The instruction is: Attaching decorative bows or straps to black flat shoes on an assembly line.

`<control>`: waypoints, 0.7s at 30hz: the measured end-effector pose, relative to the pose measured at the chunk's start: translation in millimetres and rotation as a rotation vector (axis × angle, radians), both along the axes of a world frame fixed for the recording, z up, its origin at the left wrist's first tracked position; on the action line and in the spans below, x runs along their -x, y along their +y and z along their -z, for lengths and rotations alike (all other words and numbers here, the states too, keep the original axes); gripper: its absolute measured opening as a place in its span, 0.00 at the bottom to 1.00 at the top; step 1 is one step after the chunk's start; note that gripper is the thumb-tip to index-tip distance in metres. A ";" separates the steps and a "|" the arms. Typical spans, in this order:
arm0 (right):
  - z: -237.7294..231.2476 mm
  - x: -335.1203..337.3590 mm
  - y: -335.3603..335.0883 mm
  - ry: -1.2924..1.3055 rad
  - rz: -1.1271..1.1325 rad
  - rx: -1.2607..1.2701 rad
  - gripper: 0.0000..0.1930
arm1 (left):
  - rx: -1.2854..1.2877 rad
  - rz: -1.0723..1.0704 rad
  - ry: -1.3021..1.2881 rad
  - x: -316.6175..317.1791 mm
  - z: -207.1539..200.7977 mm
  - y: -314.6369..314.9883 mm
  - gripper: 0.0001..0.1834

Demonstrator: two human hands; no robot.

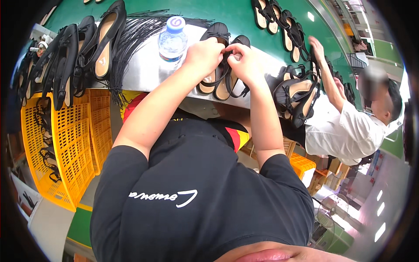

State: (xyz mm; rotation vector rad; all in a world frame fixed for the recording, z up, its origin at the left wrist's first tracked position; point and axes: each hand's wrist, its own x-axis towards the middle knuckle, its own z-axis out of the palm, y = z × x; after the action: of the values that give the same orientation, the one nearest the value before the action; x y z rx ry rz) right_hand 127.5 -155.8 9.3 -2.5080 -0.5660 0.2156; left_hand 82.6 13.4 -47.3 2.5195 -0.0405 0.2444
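The pair of black shoes [222, 87] stands on the metal table [146, 67], at the edge nearest to the person, toes pointing away. Both hands are at this pair, almost touching each other. The left hand [206, 54] is curled, its fingers closed in a small pinch, and the right hand [245, 64] makes a similar pinch beside it — both seem to grasp the thin straps [226, 65], though the fingers cover the exact place of contact.

In my judgement, the step in hand is fine finger work on these straps. The next move calls for a steady hold and small, patient motions, because the shoes appear to stand free and could tilt if pulled.

Just left of the hands there is a clear bottle [171, 43], and behind it a bundle of black cords [133, 37] — these hang over the edge. Further left are more black shoes [104, 41], above yellow crates [72, 144]. On the right, near a heap of black shoes [299, 94], a co-worker in white [349, 131] reaches over the green surface [218, 9].
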 end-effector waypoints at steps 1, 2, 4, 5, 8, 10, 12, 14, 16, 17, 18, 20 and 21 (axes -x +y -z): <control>4.5 0.6 -2.1 -0.048 -0.002 0.011 0.13 | -0.016 0.002 0.002 0.5 -0.4 -1.4 0.08; 8.4 1.1 -3.7 -0.095 -0.004 0.021 0.13 | -0.006 0.001 -0.003 0.0 -0.2 -2.1 0.09; 9.8 7.7 -1.4 -0.162 0.004 0.080 0.13 | 0.016 -0.008 -0.009 -2.2 2.2 -0.3 0.09; 3.2 14.7 3.0 -0.185 0.021 0.129 0.13 | 0.027 -0.023 0.005 -4.2 3.6 0.4 0.09; 0.9 21.2 2.3 -0.250 0.029 0.223 0.13 | 0.050 -0.026 0.057 -10.6 2.4 2.9 0.10; -3.5 22.0 4.3 -0.228 0.041 0.275 0.12 | 0.050 -0.020 0.014 -11.3 6.8 3.6 0.10; 4.3 16.1 4.6 -0.263 0.027 0.284 0.13 | 0.054 -0.024 -0.010 -12.1 10.1 4.5 0.10; 11.2 9.1 7.5 -0.269 0.021 0.302 0.13 | 0.046 -0.022 -0.047 -11.9 14.2 3.5 0.10; 12.5 4.0 13.7 -0.230 0.023 0.301 0.13 | 0.033 -0.029 -0.076 -12.3 17.2 2.3 0.09; 11.8 2.5 16.7 -0.211 0.025 0.302 0.13 | 0.030 -0.028 -0.084 -12.3 18.4 2.1 0.09; 11.9 2.1 18.8 -0.202 0.058 0.286 0.12 | 0.027 -0.027 -0.093 -12.6 19.5 2.4 0.09; 18.7 -0.4 17.4 -0.195 0.084 0.247 0.11 | 0.030 -0.027 -0.117 -12.0 20.7 2.5 0.09; 21.5 -0.9 16.7 -0.191 0.097 0.228 0.11 | 0.035 -0.028 -0.131 -11.0 21.5 2.5 0.08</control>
State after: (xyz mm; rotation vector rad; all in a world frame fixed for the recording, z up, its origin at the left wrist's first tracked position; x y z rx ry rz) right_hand 128.4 -139.2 -12.2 -2.7895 -0.5171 0.0027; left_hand 93.6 15.9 -68.8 2.4676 -0.0522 0.4181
